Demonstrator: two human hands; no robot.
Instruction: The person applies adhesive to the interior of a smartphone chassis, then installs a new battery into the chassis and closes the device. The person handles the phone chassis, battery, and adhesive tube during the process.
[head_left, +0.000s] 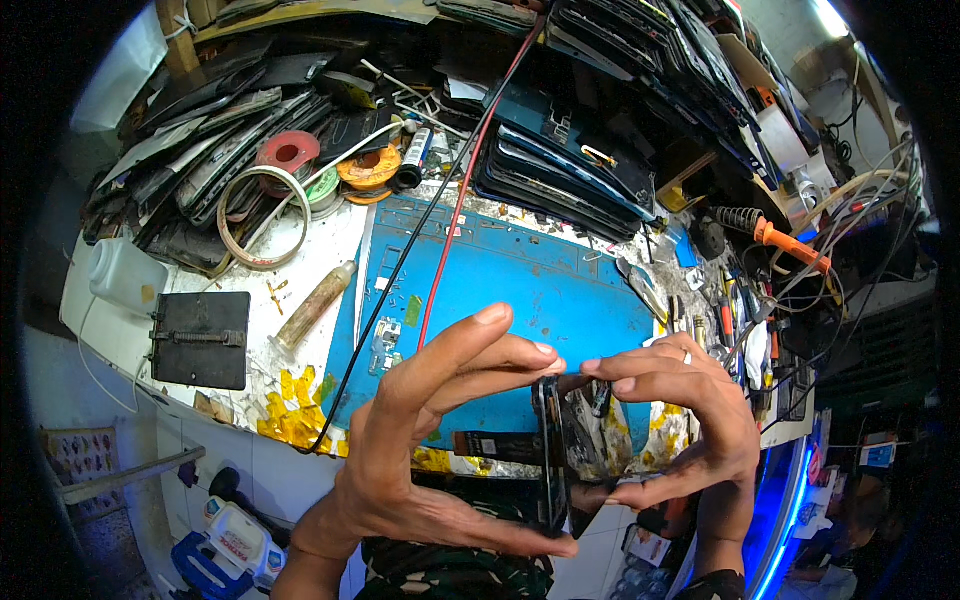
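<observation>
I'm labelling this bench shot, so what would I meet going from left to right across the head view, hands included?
Black square fixture, cloudy tube, left hand, thin dark device seen edge-on, right hand, orange tool handle.

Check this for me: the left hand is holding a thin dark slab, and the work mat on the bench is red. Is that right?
Not quite: the work mat is blue, not red, as the head view shows. The left hand is holding a thin dark slab, as you said.
</observation>
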